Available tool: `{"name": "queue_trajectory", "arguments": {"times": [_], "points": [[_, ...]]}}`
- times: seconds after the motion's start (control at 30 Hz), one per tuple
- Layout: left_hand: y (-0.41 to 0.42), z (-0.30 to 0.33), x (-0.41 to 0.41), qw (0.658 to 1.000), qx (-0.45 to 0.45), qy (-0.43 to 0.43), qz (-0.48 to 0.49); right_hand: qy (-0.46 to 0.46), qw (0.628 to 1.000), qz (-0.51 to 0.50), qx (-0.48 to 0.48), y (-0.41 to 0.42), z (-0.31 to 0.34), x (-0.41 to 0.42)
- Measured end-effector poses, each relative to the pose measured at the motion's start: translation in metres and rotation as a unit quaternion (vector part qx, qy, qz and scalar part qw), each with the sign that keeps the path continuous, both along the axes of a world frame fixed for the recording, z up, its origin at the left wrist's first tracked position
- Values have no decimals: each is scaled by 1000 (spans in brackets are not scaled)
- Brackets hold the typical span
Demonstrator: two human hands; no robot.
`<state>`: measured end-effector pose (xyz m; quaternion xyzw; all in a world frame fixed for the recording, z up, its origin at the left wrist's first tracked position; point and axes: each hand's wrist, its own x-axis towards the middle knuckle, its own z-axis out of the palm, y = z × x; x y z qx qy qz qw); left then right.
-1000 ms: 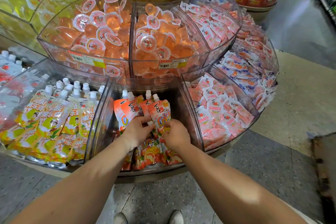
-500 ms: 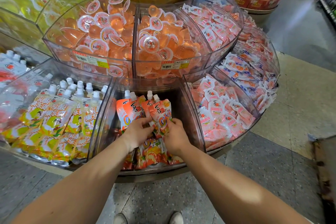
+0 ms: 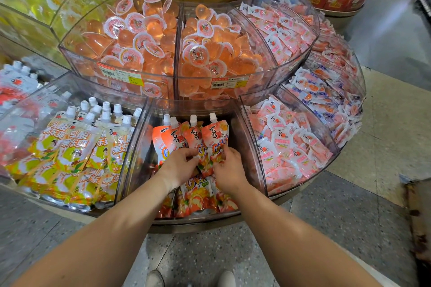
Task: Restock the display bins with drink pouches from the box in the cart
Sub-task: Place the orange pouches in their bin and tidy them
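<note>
Head view: both hands reach into the clear middle bin of the lowest tier. The left hand has its grip curled onto the orange drink pouches, fingertips pinching at the lower edge of the standing row. The right hand has its grip clamped on the rightmost pouch, thumb and fingers folded over its lower part. The pouches stand upright, white caps at twelve o'clock, leaning on the bin's rear. More orange pouches lie flat beneath the wrists at six o'clock. Yellow-green pouches fill the bin at nine o'clock; pink sachets fill the bin at three o'clock.
</note>
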<state>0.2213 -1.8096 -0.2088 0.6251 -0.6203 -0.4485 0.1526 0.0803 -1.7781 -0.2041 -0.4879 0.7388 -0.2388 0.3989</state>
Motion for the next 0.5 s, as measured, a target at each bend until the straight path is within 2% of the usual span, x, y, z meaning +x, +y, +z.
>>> {"name": "queue_trajectory", "arguments": {"times": [0.1,0.33,0.5], "points": [[0,3,-4,999,-37,-24,5,-6,1000,0,11,0,0,-1],[-1,-2,-13,989,-82,-15,118,-2,999,21,34,4,4,-5],[-14,6,-8,992,-68,-11,104,-7,999,32,37,6,5,-8]]}}
